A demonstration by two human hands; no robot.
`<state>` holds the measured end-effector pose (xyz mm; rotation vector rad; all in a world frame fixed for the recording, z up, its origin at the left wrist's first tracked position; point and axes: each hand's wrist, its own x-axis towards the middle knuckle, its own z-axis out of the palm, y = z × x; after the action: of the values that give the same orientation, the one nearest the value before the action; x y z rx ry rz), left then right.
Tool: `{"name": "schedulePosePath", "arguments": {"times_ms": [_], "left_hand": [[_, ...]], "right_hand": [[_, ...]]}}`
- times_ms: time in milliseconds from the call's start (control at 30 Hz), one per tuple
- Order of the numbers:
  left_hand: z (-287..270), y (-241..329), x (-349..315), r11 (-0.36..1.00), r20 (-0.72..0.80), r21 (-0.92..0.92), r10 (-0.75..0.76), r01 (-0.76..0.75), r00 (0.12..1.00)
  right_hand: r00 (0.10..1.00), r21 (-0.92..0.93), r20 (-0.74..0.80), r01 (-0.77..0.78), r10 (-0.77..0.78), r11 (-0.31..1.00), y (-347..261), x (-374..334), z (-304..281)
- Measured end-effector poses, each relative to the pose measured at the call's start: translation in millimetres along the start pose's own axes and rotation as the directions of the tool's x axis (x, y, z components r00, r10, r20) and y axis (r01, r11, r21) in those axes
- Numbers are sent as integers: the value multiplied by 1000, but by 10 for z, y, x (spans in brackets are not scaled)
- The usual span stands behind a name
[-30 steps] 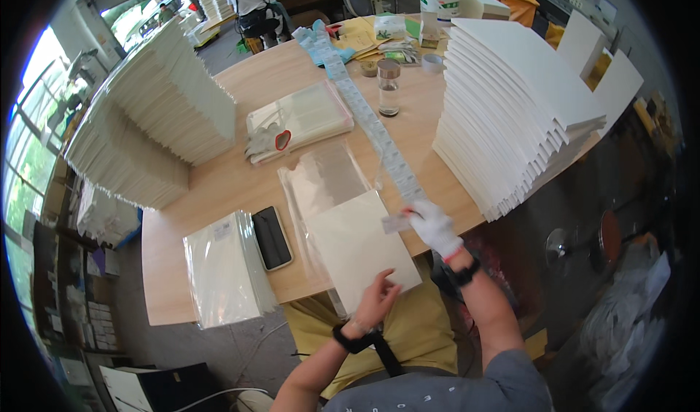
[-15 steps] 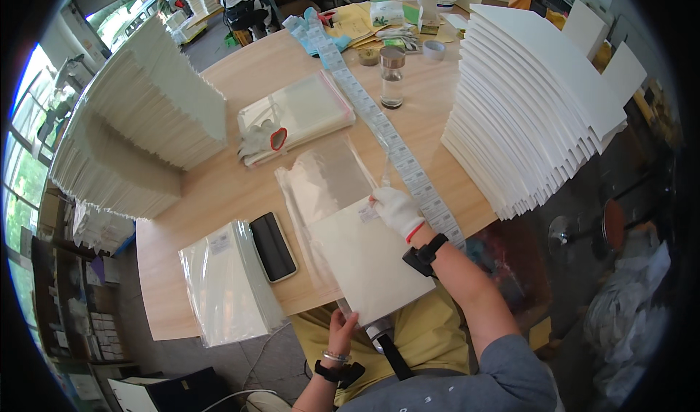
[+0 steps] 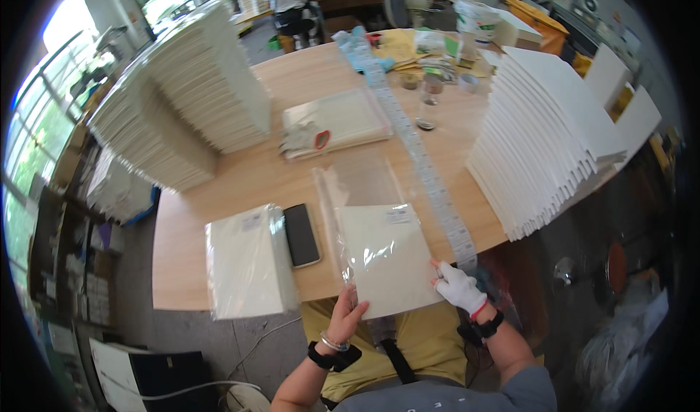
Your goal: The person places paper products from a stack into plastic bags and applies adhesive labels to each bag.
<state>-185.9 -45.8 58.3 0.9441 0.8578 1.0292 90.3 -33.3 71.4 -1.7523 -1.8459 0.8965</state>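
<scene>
A cream board in a glossy clear plastic bag (image 3: 385, 262) tilts over the table's front edge, with a small printed label (image 3: 398, 216) near its far right corner. My bare left hand (image 3: 345, 314) grips its near left corner, thumb on top. On the opposite side, my right hand (image 3: 461, 289), in a white glove with bare fingertips, holds the right edge. Empty clear bags (image 3: 361, 179) lie flat just beyond the board and partly under it. A strip of printed labels (image 3: 415, 149) runs lengthwise down the table, right of the bags.
Bagged boards (image 3: 244, 266) and a black phone (image 3: 301, 235) lie to the left. Farther back are a bag pile (image 3: 350, 120) with a glove (image 3: 302, 141) on it and a clear bottle (image 3: 429, 106). Tall white stacks stand left (image 3: 189, 84) and right (image 3: 543, 135). A person (image 3: 290, 4) works beyond.
My right hand has moved off the label at the board's far edge and down to its right edge. The left hand still holds the near left corner. My view has shifted.
</scene>
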Motion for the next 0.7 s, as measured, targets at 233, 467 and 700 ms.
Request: {"name": "schedulePosePath", "arguments": {"times_ms": [233,467,700], "left_hand": [[-1170,881,-523,953,-255,281,185,-110,949],[-3051,1069,-884,789,-405,613,278,33,871],[-2801,942,-738,730,-527,653,249,199,813]], "right_hand": [[897,394,-128,438,-424,808,-1096,391,587],[754,237,89,619,-651,749,-2126,968,1761],[743,156,-63,667,-667,728,-1998,1025,1805]]}}
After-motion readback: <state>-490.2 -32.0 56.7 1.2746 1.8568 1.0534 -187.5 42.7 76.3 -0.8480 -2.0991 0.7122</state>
